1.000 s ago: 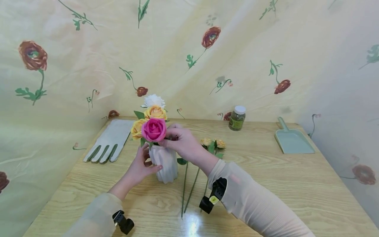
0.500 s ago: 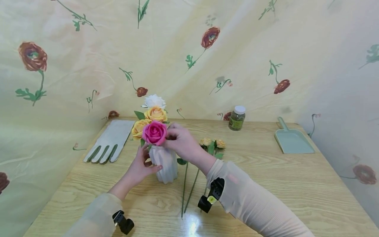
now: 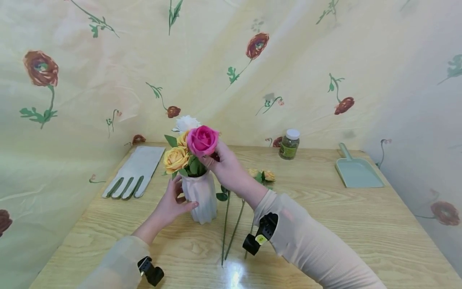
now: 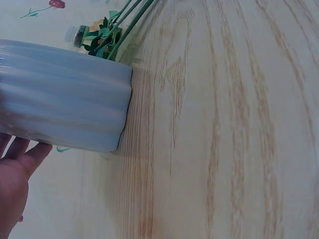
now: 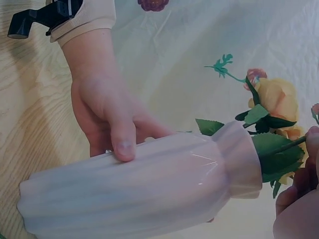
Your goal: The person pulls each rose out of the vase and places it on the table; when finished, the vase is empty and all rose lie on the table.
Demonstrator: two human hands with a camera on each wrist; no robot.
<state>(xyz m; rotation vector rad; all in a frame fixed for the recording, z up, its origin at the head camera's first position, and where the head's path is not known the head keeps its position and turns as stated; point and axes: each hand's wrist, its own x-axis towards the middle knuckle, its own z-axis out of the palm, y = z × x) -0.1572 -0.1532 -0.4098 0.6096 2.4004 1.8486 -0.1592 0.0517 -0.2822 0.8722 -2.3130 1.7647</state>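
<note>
A white fluted vase [image 3: 200, 198] stands upright on the table, holding yellow roses [image 3: 176, 159] and a white flower [image 3: 185, 123]. My left hand [image 3: 173, 202] grips the vase from its left side; in the right wrist view its thumb [image 5: 124, 142] lies along the vase wall. Above the vase's mouth, my right hand [image 3: 229, 166] pinches a pink rose [image 3: 203, 140] just under the bloom. In the right wrist view a green stem [image 5: 289, 145] runs from those fingers toward the vase mouth, among leaves, and the pink bloom is out of frame.
Several yellow roses [image 3: 268, 176] with long stems lie right of the vase, partly behind my right forearm. A white-lidded jar [image 3: 289, 144] stands at the back. A grey-green dustpan [image 3: 359, 172] lies far right, a grey-white glove [image 3: 135, 170] on the left.
The pink rose dipped slightly, then rose up and to the right with my right hand, uncovering leaves at the vase mouth. My left hand and the vase have stayed in place.
</note>
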